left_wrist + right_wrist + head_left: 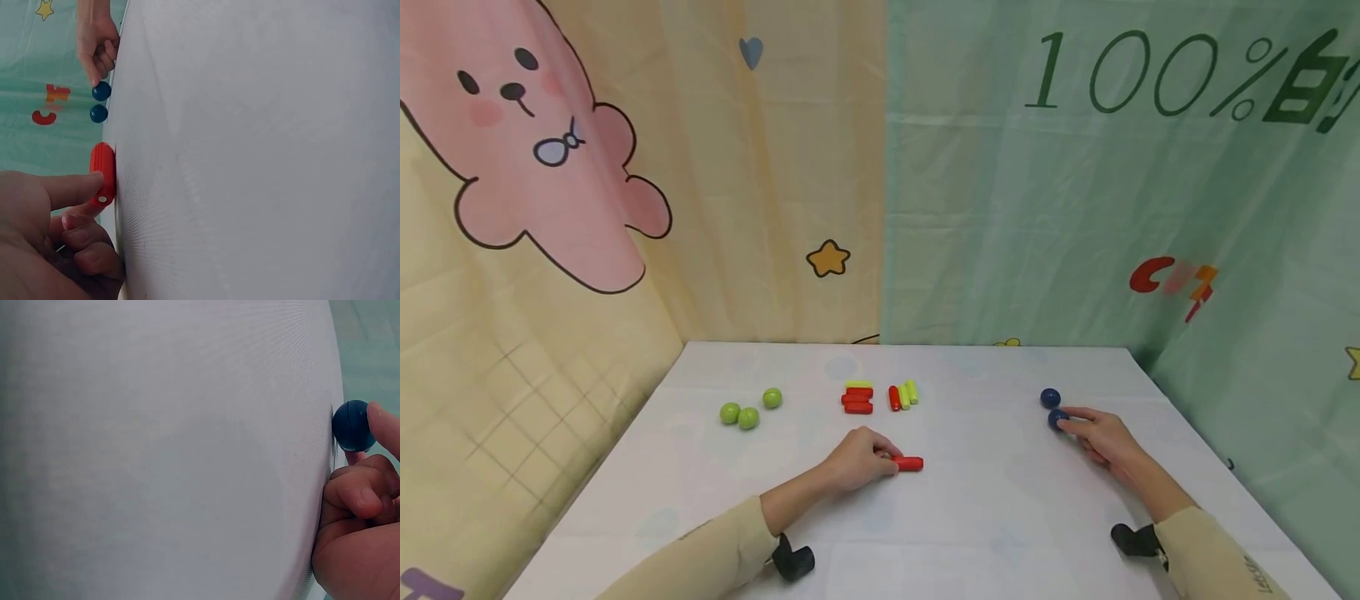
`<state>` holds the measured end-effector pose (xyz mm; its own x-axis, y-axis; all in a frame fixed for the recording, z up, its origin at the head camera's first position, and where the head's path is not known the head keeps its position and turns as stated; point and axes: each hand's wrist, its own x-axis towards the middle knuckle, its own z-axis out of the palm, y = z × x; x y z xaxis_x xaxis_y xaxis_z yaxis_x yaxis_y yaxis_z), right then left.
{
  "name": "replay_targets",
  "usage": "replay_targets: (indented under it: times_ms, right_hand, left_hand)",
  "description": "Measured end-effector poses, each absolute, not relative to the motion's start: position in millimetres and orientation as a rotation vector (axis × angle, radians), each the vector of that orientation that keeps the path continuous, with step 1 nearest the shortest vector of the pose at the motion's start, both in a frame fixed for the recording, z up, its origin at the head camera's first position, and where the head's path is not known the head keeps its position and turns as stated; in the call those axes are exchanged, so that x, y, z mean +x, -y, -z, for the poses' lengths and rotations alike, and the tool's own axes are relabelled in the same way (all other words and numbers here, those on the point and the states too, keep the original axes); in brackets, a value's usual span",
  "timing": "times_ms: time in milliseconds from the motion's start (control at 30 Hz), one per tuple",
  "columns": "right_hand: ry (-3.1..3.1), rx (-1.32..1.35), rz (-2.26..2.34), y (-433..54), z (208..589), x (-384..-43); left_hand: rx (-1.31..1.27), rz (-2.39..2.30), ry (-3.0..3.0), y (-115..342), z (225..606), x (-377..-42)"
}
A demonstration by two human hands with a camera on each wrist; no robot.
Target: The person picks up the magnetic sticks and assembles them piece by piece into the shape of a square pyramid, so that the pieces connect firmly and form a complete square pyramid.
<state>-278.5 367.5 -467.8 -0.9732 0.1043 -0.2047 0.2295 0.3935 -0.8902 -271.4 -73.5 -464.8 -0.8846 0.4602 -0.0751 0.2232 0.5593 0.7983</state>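
Head view: your left hand (859, 460) pinches a red stick (912, 463) by one end, the rest jutting rightward. Your right hand (1105, 437) pinches a blue ball (1055, 417) between fingertips.

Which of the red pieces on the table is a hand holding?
The front red piece, nearest the camera, pinched by the left hand; the other red pieces lie farther back, beside yellow-green pieces, untouched.

A white-clothed table (985, 517) bears three green balls (748, 418), two blue balls (1050, 398), red sticks (858, 408) and yellow-green sticks (912, 392).
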Motion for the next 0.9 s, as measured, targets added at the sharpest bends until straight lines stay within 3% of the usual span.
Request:
replay_targets:
  times_ms: [733,900]
  right_hand:
    - [-2.627,0.289,1.505,-361.1,465.9,-275.2]
    - [-2.736,0.146,1.353,-351.8,461.1,-273.1]
  left_hand:
    - [0.597,-1.202,-2.532,66.9,464.1,-274.7]
    - [0.589,-1.188,-2.554,67.3,463.1,-273.7]
